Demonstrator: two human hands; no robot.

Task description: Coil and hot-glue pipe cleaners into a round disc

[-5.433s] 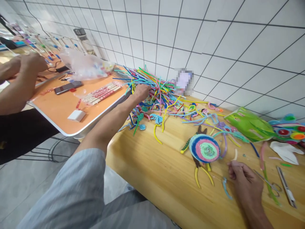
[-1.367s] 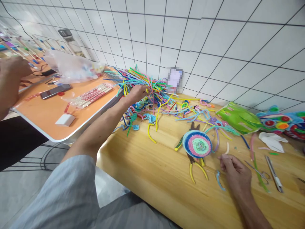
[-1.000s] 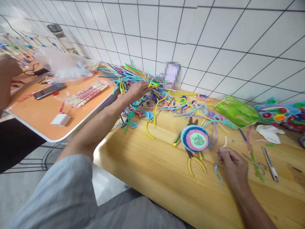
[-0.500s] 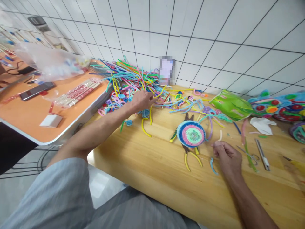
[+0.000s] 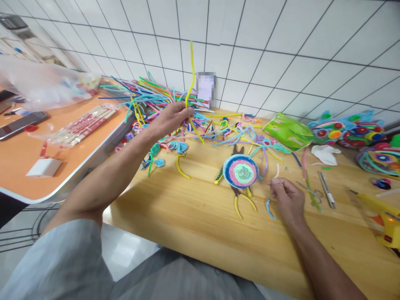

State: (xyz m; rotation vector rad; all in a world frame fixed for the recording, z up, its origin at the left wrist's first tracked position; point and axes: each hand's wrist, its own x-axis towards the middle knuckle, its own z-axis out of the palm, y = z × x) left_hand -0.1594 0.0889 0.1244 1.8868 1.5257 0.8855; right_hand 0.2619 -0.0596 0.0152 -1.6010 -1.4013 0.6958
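Observation:
My left hand [image 5: 176,118] is closed around a yellow pipe cleaner [image 5: 191,68], which stands up above the fist and pokes out below it. Behind that hand lies a heap of colourful pipe cleaners [image 5: 156,92]. My right hand [image 5: 289,201] is pinched just right of a round disc of coiled pipe cleaners [image 5: 241,171], ringed in light blue, dark blue, pink and mint green. Whatever the right fingers hold is too small to make out. Yellow-handled pliers [image 5: 239,206] show partly from under the disc. A short blue piece [image 5: 270,209] lies beside my right hand.
Scissors [image 5: 318,193], a utility knife [image 5: 326,190] and a yellow glue gun [image 5: 389,221] lie to the right. Behind them are a green packet [image 5: 289,131] and white tissue [image 5: 325,154]. A phone [image 5: 206,89] leans on the tiled wall. An orange table [image 5: 81,156] adjoins on the left.
My left hand has come up from the heap, lifting the yellow pipe cleaner. My right hand and the disc keep their places; the view has shifted slightly to the right.

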